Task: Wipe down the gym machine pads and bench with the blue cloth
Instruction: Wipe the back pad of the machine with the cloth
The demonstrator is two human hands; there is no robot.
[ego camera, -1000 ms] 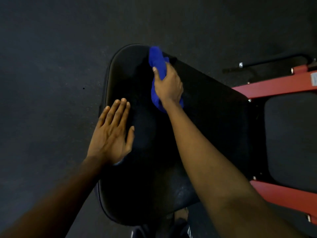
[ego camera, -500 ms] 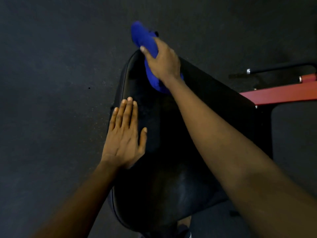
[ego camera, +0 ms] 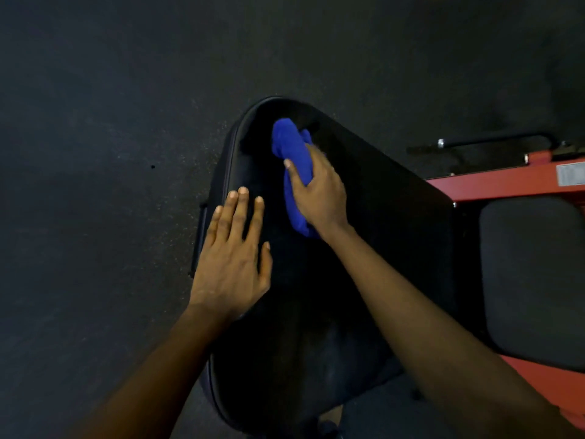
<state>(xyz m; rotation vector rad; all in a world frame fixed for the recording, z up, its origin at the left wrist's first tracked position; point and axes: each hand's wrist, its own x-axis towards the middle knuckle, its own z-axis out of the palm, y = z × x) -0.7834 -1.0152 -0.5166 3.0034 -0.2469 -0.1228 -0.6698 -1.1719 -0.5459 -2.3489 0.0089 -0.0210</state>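
Blue cloth (ego camera: 292,153) under right hand (ego camera: 319,191)

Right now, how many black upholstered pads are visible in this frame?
2. The large pad sits centre frame under both hands, being wiped with the blue cloth. The smaller pad sits at the right edge within the red frame. Others may lie outside the view.
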